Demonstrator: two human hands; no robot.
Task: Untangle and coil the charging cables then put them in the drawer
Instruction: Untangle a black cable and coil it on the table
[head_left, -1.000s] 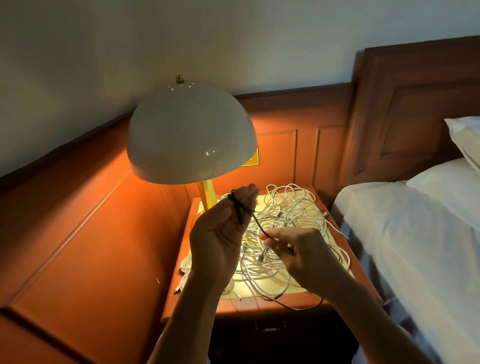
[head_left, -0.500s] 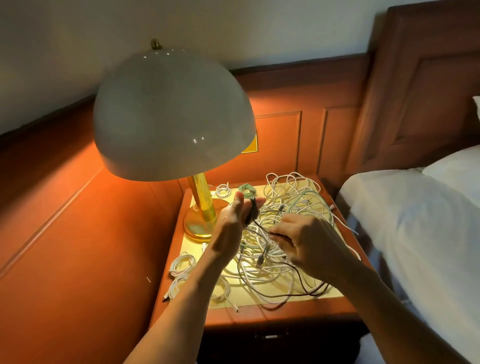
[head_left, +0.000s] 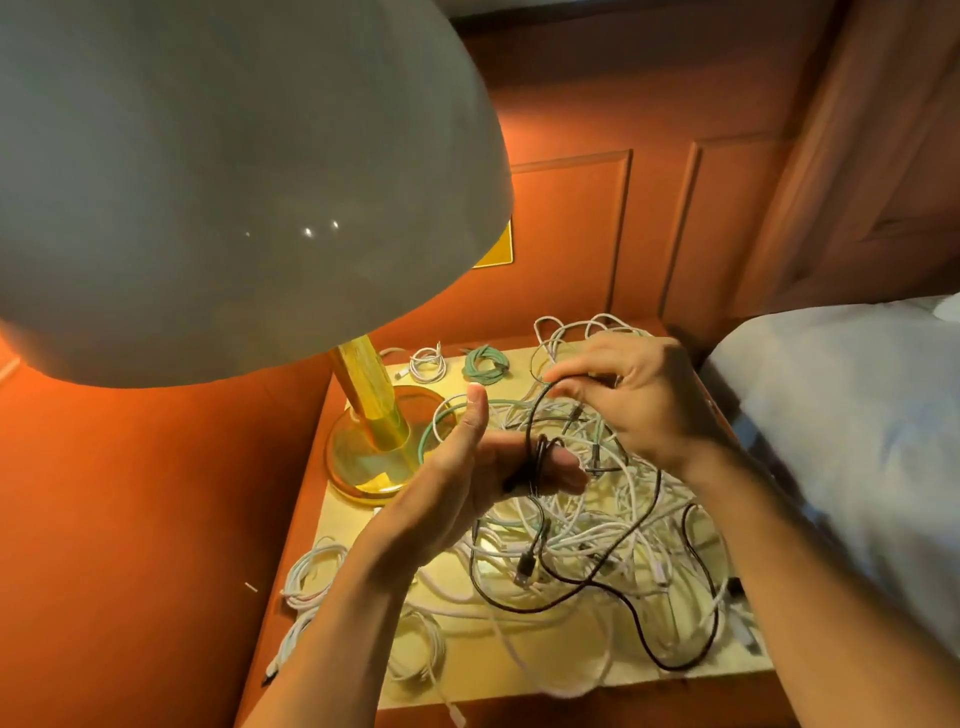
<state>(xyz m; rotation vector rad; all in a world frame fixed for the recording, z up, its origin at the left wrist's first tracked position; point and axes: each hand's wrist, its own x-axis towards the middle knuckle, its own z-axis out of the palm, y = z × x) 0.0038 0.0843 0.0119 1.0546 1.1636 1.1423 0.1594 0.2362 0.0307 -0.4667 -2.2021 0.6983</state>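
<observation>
Head: two hands (head_left: 467, 473) (head_left: 639, 400), one black cable (head_left: 537, 462).

The right hand (head_left: 639, 395) curls its fingertips under, out of sight, where the black cable (head_left: 537, 460) reaches them. Below the left hand (head_left: 467, 467) and its fingers (head_left: 566, 470), the cable's plug (head_left: 524, 569) is too small to identify, and the white cables (head_left: 597, 535) cannot be counted. Left of those fingers, the lamp shade (head_left: 234, 182) runs off 2 edges.

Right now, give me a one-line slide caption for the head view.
Black cable coiled round the left hand, right hand pinching it above tangled white cables on the nightstand.
</observation>
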